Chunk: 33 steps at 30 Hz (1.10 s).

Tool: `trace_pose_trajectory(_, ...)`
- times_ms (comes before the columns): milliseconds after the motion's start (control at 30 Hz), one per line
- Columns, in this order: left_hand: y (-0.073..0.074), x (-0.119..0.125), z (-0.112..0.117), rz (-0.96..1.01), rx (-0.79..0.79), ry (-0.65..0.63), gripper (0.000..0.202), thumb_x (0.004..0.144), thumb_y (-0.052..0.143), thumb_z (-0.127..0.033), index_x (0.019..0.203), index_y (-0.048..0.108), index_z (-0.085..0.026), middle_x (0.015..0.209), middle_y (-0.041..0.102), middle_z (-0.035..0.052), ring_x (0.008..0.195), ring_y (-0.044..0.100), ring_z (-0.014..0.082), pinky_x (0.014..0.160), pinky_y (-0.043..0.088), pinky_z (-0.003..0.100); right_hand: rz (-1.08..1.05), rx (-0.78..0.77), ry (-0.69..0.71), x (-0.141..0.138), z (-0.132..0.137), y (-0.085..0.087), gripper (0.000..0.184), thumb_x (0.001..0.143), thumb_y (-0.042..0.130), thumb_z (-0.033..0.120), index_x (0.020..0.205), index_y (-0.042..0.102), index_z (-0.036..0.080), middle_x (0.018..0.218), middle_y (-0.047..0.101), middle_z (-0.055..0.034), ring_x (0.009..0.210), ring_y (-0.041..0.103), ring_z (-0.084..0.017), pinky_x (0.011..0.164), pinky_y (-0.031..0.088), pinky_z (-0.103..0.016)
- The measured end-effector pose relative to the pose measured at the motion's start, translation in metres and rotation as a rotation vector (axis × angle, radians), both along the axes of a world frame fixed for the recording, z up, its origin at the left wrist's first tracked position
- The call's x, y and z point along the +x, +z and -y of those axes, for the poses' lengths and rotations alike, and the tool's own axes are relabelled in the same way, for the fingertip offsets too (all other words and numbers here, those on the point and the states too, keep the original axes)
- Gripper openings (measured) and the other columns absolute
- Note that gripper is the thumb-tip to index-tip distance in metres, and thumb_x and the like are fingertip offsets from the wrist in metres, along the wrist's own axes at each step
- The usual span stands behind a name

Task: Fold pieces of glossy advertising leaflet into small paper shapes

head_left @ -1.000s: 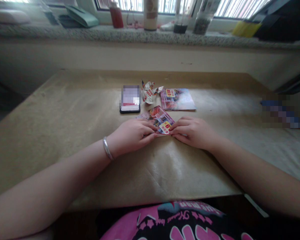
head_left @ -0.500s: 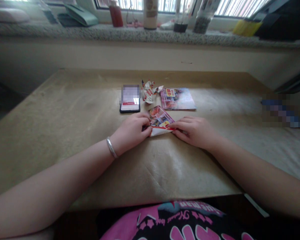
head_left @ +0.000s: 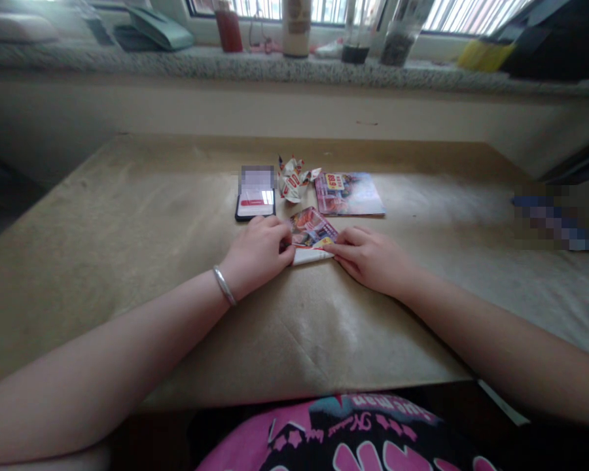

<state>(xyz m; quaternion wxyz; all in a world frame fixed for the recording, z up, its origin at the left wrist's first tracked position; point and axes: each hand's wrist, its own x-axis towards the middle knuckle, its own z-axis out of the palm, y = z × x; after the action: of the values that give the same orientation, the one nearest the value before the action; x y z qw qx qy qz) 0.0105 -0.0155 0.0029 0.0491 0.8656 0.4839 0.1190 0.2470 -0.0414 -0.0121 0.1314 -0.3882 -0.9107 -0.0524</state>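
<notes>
A sheet of printed paper [head_left: 313,226] lies on the table between my hands, its near edge folded up into a white strip. My left hand [head_left: 261,247] pinches the left end of that fold between thumb and fingers. At the right end, my right hand [head_left: 366,254] grips the fold, index finger lying along it and thumb below. Both hands rest low against the tabletop. Just beyond the sheet stands a folded paper shape [head_left: 293,181] with pointed tips, white with red print. The sheet's outer corners are partly covered by my fingers.
A phone [head_left: 256,199] with its screen lit lies behind my left hand. Another printed sheet [head_left: 356,194] lies flat at the back right. Bottles, among them a red bottle [head_left: 229,29], line the stone windowsill [head_left: 255,69] beyond the table [head_left: 127,209].
My right hand has slid a little to the left along the fold. The white strip now looks flatter and more even, and my left hand has shifted slightly.
</notes>
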Motion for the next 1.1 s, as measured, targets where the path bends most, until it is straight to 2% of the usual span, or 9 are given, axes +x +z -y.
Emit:
trace_pose_trajectory(167, -0.002, -0.002, -0.003, 0.016, -0.017, 0.003, 0.021, 0.085, 0.054, -0.034, 0.083, 0.065, -0.017, 0.097, 0.064, 0.009, 0.094, 0.055, 0.0238, 0.087, 0.047, 0.04, -0.054, -0.002, 0.047, 0.001, -0.001, -0.002, 0.034, 0.095, 0.045, 0.02, 0.121, 0.067, 0.021, 0.1, 0.068, -0.009, 0.089, 0.057, -0.022, 0.078, 0.048, -0.034)
trace_pose_trajectory(367, -0.003, -0.002, -0.003, -0.007, 0.001, 0.005, 0.022, 0.086, 0.054, -0.035, 0.082, 0.064, -0.016, 0.094, 0.064, 0.0097, 0.089, 0.055, 0.0234, 0.083, 0.048, 0.039, -0.092, -0.035, 0.074, 0.002, -0.002, -0.002, 0.031, 0.094, 0.047, 0.019, 0.114, 0.071, 0.02, 0.105, 0.07, -0.0091, 0.093, 0.059, -0.021, 0.08, 0.049, -0.034)
trace_pose_trajectory(467, -0.004, -0.002, -0.004, 0.032, 0.003, -0.001, 0.02, 0.085, 0.055, -0.033, 0.091, 0.066, -0.016, 0.096, 0.064, 0.0092, 0.091, 0.056, 0.0234, 0.085, 0.048, 0.039, -0.085, -0.036, 0.072, 0.002, -0.002, -0.002, 0.031, 0.095, 0.047, 0.02, 0.113, 0.071, 0.02, 0.105, 0.07, -0.009, 0.093, 0.06, -0.021, 0.081, 0.05, -0.034)
trace_pose_trajectory(600, -0.003, -0.009, -0.004, 0.04, 0.037, -0.153, 0.021, 0.089, 0.052, -0.029, 0.092, 0.069, -0.018, 0.105, 0.065, 0.0082, 0.097, 0.058, 0.0224, 0.087, 0.048, 0.037, -0.066, -0.026, 0.08, 0.002, -0.001, -0.001, 0.031, 0.095, 0.047, 0.02, 0.113, 0.071, 0.021, 0.104, 0.07, -0.0095, 0.093, 0.06, -0.021, 0.08, 0.05, -0.034)
trace_pose_trajectory(700, 0.004, -0.017, -0.002, -0.09, 0.081, -0.305, 0.032, 0.09, 0.054, -0.041, 0.11, 0.067, -0.02, 0.113, 0.064, 0.0087, 0.1, 0.059, 0.0242, 0.086, 0.05, 0.037, -0.05, -0.005, 0.087, 0.003, -0.001, -0.001, 0.031, 0.095, 0.047, 0.02, 0.114, 0.072, 0.022, 0.104, 0.07, -0.0089, 0.092, 0.059, -0.021, 0.078, 0.05, -0.034)
trace_pose_trajectory(800, 0.009, -0.021, 0.0, -0.194, 0.124, -0.357, 0.039, 0.089, 0.057, -0.046, 0.119, 0.065, -0.022, 0.121, 0.062, 0.009, 0.104, 0.06, 0.0255, 0.086, 0.052, 0.037, -0.039, 0.018, 0.088, 0.004, -0.002, -0.001, 0.031, 0.094, 0.048, 0.02, 0.114, 0.072, 0.021, 0.104, 0.07, -0.0082, 0.091, 0.059, -0.021, 0.077, 0.05, -0.033)
trace_pose_trajectory(967, 0.006, -0.015, 0.006, -0.235, 0.207, -0.348, 0.033, 0.095, 0.049, -0.036, 0.119, 0.064, -0.018, 0.118, 0.062, 0.0112, 0.105, 0.06, 0.0251, 0.086, 0.052, 0.036, -0.03, 0.04, 0.031, 0.01, -0.006, -0.004, 0.032, 0.095, 0.047, 0.02, 0.116, 0.071, 0.023, 0.107, 0.07, -0.0089, 0.092, 0.059, -0.021, 0.079, 0.049, -0.033)
trace_pose_trajectory(1100, 0.004, -0.01, 0.012, -0.269, 0.226, -0.3, 0.03, 0.096, 0.046, -0.032, 0.114, 0.066, -0.02, 0.105, 0.065, 0.0097, 0.091, 0.063, 0.022, 0.073, 0.051, 0.031, -0.046, 0.034, 0.025, 0.013, -0.007, -0.004, 0.031, 0.093, 0.049, 0.018, 0.114, 0.072, 0.024, 0.108, 0.07, -0.0076, 0.092, 0.061, -0.02, 0.08, 0.049, -0.032)
